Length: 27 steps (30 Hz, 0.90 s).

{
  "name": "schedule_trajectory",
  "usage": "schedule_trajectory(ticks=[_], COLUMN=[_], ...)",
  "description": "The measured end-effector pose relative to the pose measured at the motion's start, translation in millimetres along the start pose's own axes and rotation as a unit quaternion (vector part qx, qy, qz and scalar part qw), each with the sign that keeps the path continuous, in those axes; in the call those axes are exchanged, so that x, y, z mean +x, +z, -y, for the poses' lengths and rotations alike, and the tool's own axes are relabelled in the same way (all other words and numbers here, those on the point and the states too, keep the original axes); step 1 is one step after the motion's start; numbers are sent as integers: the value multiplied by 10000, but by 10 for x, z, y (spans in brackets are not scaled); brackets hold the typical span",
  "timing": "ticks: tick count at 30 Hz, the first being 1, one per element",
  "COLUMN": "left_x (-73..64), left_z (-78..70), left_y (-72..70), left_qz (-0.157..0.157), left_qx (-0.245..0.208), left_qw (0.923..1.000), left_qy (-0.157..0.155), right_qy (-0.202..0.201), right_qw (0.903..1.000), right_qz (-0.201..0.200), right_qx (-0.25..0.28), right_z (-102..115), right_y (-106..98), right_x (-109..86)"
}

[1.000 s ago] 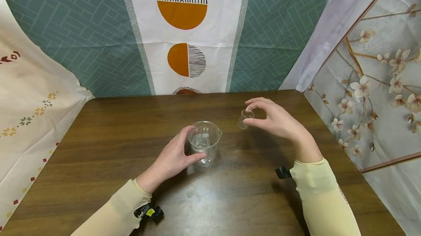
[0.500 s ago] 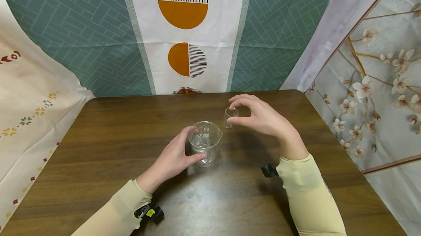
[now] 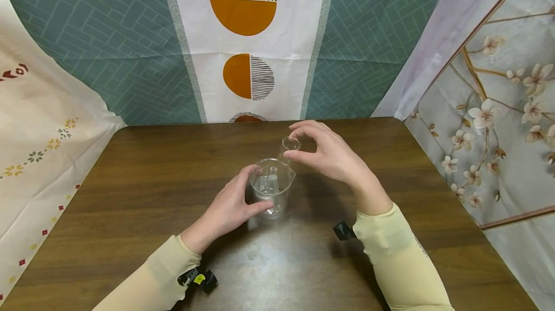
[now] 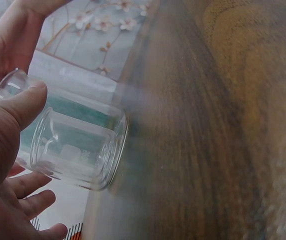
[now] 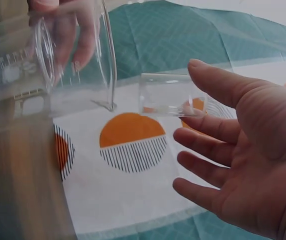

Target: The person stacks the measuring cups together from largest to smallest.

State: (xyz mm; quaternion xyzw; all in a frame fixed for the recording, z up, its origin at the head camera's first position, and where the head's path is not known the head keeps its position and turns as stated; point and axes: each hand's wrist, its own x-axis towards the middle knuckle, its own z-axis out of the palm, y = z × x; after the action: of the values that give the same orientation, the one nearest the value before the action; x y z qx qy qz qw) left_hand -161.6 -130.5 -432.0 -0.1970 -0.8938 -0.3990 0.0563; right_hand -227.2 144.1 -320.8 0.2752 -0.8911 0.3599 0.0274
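A large clear glass beaker with a pouring spout stands upright near the middle of the table. Around its near left side my left hand holds it, thumb in front and fingers behind. Inside sits a smaller glass beaker, seen through the wall in the left wrist view. My right hand pinches a tiny clear beaker near its rim between thumb and index finger. That tiny beaker hangs upright in the air, just behind and right of the large one's rim. The other right fingers spread loosely.
The brown wooden table reaches back to a green and white patterned cloth. A flowered cloth hangs on the right, a cream one on the left. Small black devices are strapped at both wrists.
My right hand has carried the tiny beaker leftward over the table, from well right of the large beaker to close by its rim. My left hand stays on the large beaker.
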Motion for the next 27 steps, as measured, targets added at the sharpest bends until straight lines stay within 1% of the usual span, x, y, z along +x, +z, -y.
schedule_trajectory(ticks=[5,9,13,17,27], left_x=[1,-2,-4,-2,-3], left_z=[-17,-18,-17,-14,-15], left_y=[-11,-9,-9,-13,-12], left_qz=[4,19,23,46,118], left_qx=[-28,-1,30,38,73], left_qw=[10000,10000,10000,10000,9998], left_qy=[-18,-20,-4,-18,-107], right_qy=[-125,-198,-245,-377,-561], right_qw=[9996,9994,9994,9987,9940], right_qz=[-208,-128,77,305,939], right_qx=[158,245,241,168,-36], right_z=[47,74,98,110,88], right_y=[80,154,233,289,412], right_x=[1,11,25,30,41])
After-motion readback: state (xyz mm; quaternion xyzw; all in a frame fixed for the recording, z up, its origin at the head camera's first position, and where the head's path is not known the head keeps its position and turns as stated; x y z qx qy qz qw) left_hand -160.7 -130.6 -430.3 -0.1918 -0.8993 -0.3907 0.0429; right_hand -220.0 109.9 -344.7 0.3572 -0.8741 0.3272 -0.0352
